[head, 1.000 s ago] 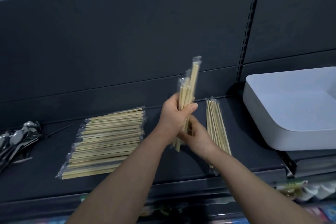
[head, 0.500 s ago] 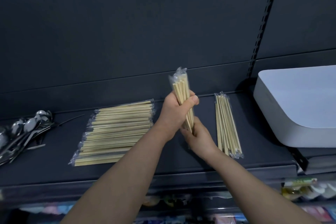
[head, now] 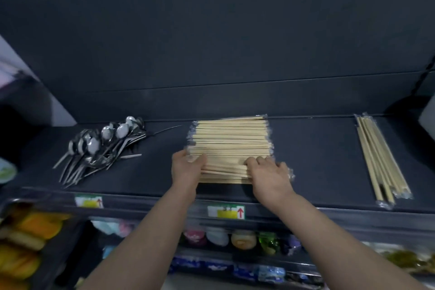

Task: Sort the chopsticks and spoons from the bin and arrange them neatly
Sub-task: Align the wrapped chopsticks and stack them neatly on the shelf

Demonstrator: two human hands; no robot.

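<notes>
Judging by the shelf (head: pixel 317 160), sorting looks nearly done: the stack (head: pixel 233 139) lies in its middle, spoons (head: pixel 94 146) heaped loosely left want tidying, a bundle (head: pixel 376 160) right unmerged; left hand (head: pixel 186 169) grips the stack's end, right hand (head: pixel 270 176) presses its top

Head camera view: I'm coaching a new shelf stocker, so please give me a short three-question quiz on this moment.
1. True or false: the pile of shiny metal spoons lies right of the wide stack of pale wooden chopsticks in clear wrappers.
2. Which thing do the left hand and the right hand both touch? A the wide stack; B the spoons; C the smaller bundle of wrapped chopsticks.
3. How many separate groups of chopsticks lie on the dark shelf?
Key: 1 false, the spoons lie left of it. 2 A. 3 two.
</notes>
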